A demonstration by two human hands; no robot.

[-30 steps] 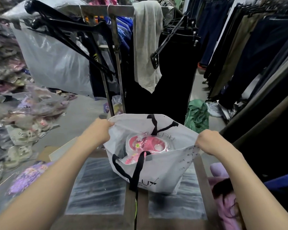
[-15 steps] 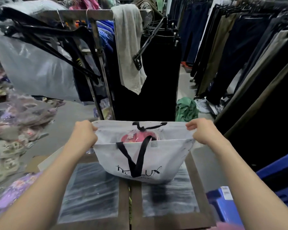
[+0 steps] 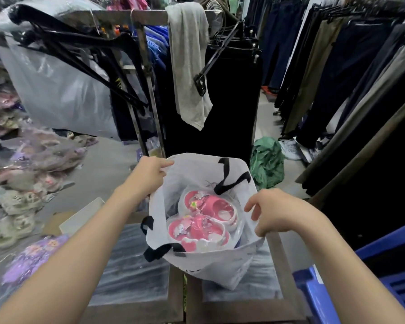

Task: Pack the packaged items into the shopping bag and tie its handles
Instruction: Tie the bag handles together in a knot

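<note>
A white shopping bag [image 3: 211, 265] with black handles [image 3: 227, 178] stands with its mouth wide on the table. Inside lie packaged pink children's shoes [image 3: 204, 218] in clear wrap. My left hand [image 3: 147, 176] grips the bag's far left rim. Over the right rim hovers my right hand [image 3: 276, 211], fingers loosely curled and spread, with nothing plainly held in them. The near handle [image 3: 159, 251] droops over the bag's front edge.
The table [image 3: 131, 277] is covered in plastic sheeting. A purple packaged item [image 3: 33, 256] lies at its left, beside heaps of bagged slippers [image 3: 21, 183]. A clothes rack [image 3: 147, 78] stands behind the bag, hanging trousers [image 3: 337, 78] at right, a blue crate [image 3: 360, 288] lower right.
The bag's mouth, pulled flat between both hands, has spread wide. My left hand moved to the far rim; my right hand loosened its hold on the right rim.
</note>
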